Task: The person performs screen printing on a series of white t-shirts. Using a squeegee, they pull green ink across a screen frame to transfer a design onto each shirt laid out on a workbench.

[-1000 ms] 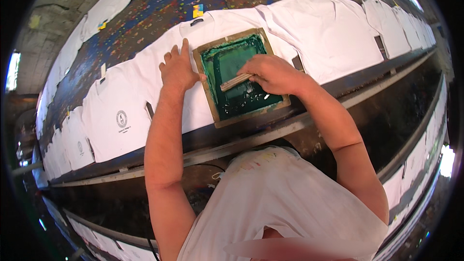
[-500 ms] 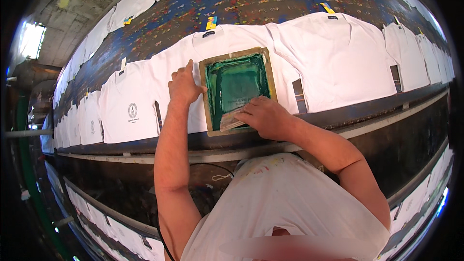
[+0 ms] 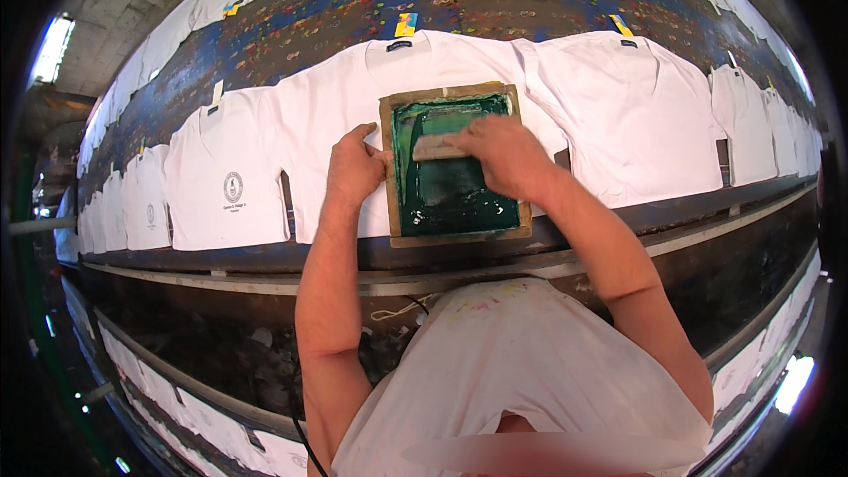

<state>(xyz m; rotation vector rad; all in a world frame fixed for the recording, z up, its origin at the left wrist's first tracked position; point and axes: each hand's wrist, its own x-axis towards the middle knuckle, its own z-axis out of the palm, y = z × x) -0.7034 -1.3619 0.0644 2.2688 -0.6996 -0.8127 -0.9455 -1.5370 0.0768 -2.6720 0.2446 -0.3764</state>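
A screen printing frame with tan edges and a green mesh lies flat on a white T-shirt. Dark ink covers much of the mesh, with pale specks at its lower part. My right hand grips a squeegee with a light, worn handle, over the upper middle of the mesh; the hand is slightly smeared by motion. Beside the frame's left edge is my left hand, its thumb and fingers apart, the thumb touching the edge.
More white shirts lie in a row along the table; the shirt to the left bears a round dark print, the one to the right looks plain. Behind them the table surface is spotted with colours. A rail runs along the near edge.
My right hand has moved the squeegee from the near edge of the frame up to the upper middle of the mesh. The mesh looks darker. My left hand stays by the left edge.
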